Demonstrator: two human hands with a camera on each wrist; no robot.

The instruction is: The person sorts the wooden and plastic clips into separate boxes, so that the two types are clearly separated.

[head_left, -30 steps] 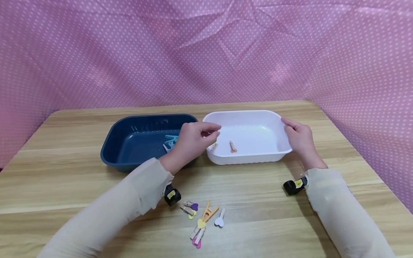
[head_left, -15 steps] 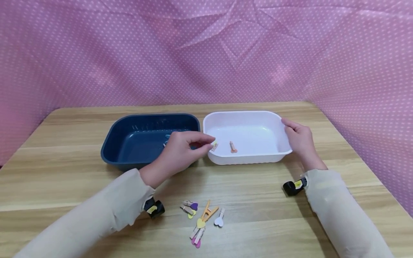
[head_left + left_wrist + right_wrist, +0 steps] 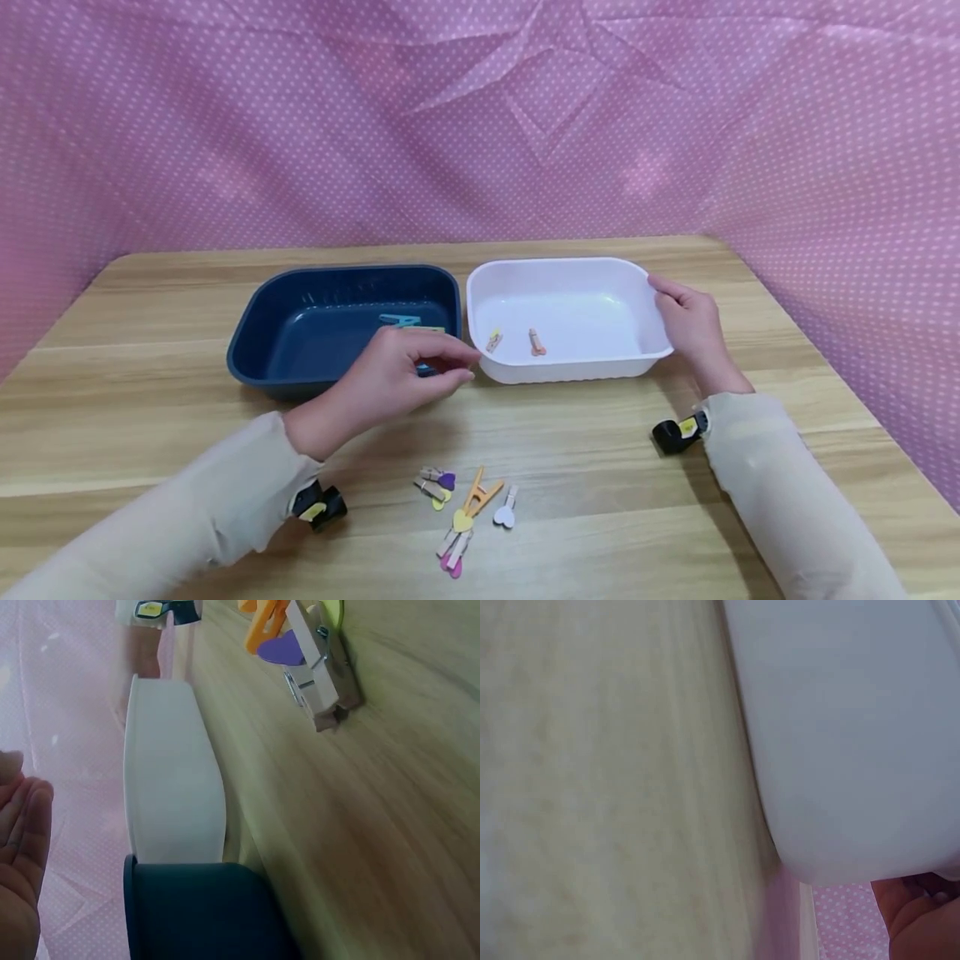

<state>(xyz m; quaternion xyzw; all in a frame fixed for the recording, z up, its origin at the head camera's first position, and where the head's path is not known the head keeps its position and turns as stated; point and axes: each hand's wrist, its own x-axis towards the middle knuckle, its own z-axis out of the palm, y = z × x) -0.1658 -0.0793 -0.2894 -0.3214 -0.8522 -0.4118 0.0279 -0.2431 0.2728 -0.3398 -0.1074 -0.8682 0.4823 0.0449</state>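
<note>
My right hand grips the right rim of a white plastic basin, thumb over the edge. Inside the basin, near its front left, lie a small wooden clothespin with a yellow end and a peach one. My left hand hovers over the front right corner of a dark blue basin, fingers loosely bent and nothing held between them. Part of a light blue clothespin shows past this hand, which hides more of that basin's contents.
Nearer me on the wooden table lie an orange clothespin, a white heart clothespin, a purple heart clothespin and several others with yellow and pink hearts. The basins stand side by side. A pink dotted cloth hangs behind.
My left hand has drawn back from over the white basin's left end, leftward and toward me, uncovering the clothespin with the yellow end. The right hand keeps its grip on the rim.
</note>
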